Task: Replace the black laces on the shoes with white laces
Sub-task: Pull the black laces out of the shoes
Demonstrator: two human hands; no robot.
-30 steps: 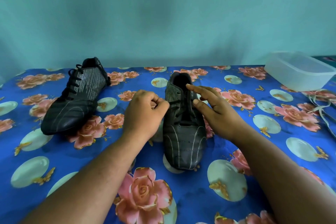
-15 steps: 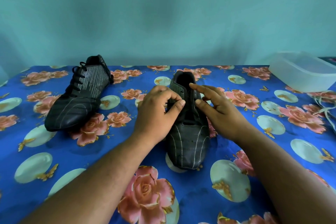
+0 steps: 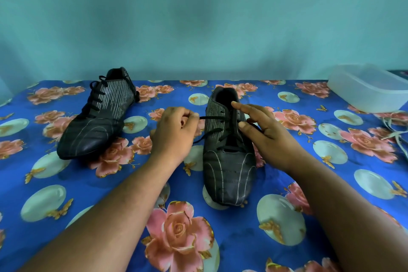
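Two black striped shoes lie on the flowered cloth. The near shoe (image 3: 228, 161) points its toe at me, and its black lace (image 3: 212, 118) is partly pulled out of the upper eyelets. My left hand (image 3: 174, 132) pinches that lace just left of the shoe and holds it taut. My right hand (image 3: 267, 134) rests on the shoe's right side, with straight fingers laid over the tongue opening. The far shoe (image 3: 99, 115) lies at the back left, fully laced in black. White laces (image 3: 395, 132) lie at the right edge.
A clear plastic box (image 3: 371, 88) stands at the back right corner. The blue flowered cloth (image 3: 66, 183) covers the whole surface, and a teal wall rises right behind it.
My left hand reached onto the shoe's lacing, then drew back to the left with the black lace, which now stretches out from the eyelets. My right hand stayed on the shoe.
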